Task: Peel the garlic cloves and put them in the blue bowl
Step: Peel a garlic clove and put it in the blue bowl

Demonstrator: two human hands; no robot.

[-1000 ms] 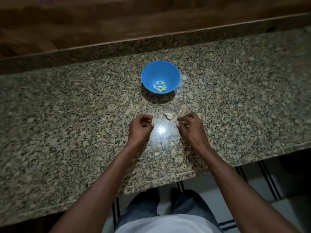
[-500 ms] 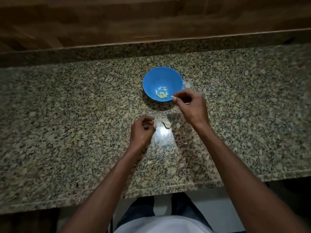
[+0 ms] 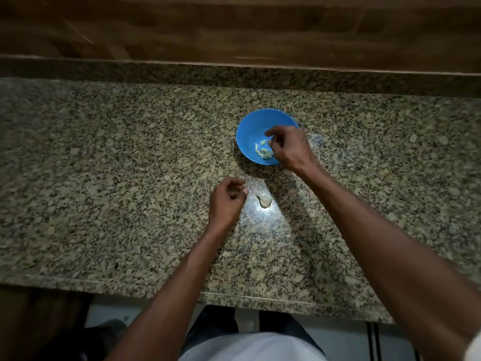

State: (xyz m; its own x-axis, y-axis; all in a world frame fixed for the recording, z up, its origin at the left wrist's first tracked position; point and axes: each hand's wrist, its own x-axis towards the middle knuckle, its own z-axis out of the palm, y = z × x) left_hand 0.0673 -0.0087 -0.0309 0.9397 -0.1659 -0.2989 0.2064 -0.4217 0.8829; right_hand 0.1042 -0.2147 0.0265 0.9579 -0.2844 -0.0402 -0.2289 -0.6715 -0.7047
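Note:
The blue bowl [image 3: 250, 126] stands on the granite counter and holds several pale peeled garlic cloves [image 3: 264, 152]. My right hand [image 3: 289, 149] hovers over the bowl's right half, with forefinger and thumb apart and nothing visibly between them. One garlic clove [image 3: 264, 201] lies on the counter below the bowl, in a bright patch of light. My left hand [image 3: 227, 199] rests just left of that clove with its fingers curled toward the thumb. A small pale speck shows at its fingertips; I cannot tell whether it is peel.
The speckled granite counter [image 3: 117, 191] stretches wide to both sides, with its front edge [image 3: 260, 298] near my body. A granite upstand and wooden wall [image 3: 234, 29] close off the back. A faint pale scrap [image 3: 316, 139] lies right of the bowl.
My right hand rose from beside the clove on the counter and travelled up over the blue bowl, where its pinched fingers parted. My left hand stayed beside the clove.

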